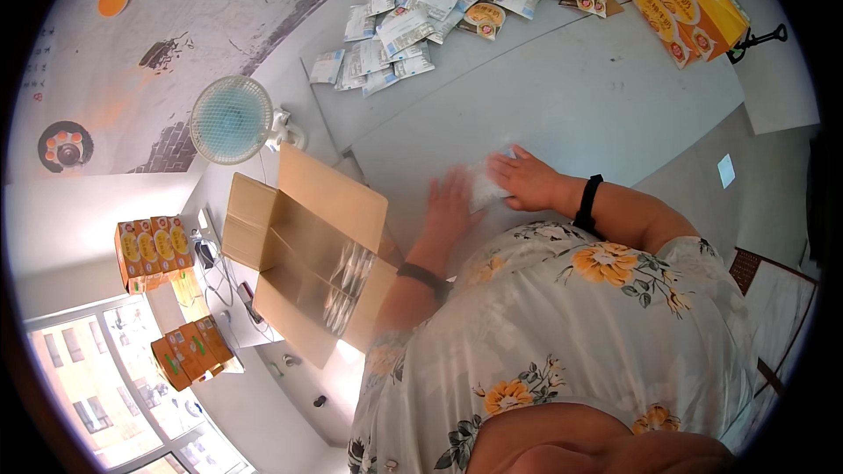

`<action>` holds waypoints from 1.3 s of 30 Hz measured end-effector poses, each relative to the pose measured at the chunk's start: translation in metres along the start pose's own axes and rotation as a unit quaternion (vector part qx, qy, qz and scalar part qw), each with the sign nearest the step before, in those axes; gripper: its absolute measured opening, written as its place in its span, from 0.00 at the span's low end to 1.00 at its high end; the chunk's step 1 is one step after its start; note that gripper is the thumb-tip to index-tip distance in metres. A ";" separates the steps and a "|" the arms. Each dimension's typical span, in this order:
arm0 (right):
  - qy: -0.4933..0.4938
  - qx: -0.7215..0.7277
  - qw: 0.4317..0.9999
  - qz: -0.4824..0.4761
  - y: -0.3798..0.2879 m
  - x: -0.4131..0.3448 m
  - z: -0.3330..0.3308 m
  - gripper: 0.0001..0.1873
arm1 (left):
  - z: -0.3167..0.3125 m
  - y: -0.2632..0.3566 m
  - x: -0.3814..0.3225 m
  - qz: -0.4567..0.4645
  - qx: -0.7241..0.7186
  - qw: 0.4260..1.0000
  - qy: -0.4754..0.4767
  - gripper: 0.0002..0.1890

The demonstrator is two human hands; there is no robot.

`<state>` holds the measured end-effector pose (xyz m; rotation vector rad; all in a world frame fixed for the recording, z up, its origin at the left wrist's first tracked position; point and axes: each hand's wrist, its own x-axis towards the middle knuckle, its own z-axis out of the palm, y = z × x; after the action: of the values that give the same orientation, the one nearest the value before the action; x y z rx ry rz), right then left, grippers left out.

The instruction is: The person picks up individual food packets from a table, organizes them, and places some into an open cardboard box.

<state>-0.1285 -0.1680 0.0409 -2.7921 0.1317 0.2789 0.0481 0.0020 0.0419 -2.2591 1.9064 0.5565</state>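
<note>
A whitish sachet (486, 185) lies on the grey table close to my body, between my two hands. My right hand (525, 178) rests over its right side, fingers pointing left. Over its left edge is my left hand (452, 207), blurred and held flat with the fingers spread. Part of the sachet is hidden under the fingers. At my left an open cardboard box (332, 197) holds a row of upright sachets (347, 286) at its near end.
Across the table lies a pile of white and brown sachets (408, 26). Orange printed cartons (685, 3) stand at the far right. A fan (232, 120) stands beyond the cardboard box, and more orange cartons (155, 247) are stacked at the left.
</note>
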 end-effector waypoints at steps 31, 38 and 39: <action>-0.059 0.011 0.997 0.042 0.018 -0.013 -0.004 0.46 | 0.010 -0.005 -0.004 -0.010 0.004 1.000 -0.010 0.44; 0.045 0.079 0.996 0.023 0.030 -0.028 0.013 0.33 | 0.008 -0.006 -0.013 -0.020 -0.048 0.998 0.021 0.37; 0.081 0.076 0.994 0.016 0.031 -0.029 0.013 0.30 | 0.011 -0.008 -0.014 -0.015 -0.062 0.997 0.050 0.34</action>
<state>-0.1626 -0.1915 0.0254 -2.6599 0.2261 0.0466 0.0523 0.0202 0.0358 -2.4329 1.9296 0.5845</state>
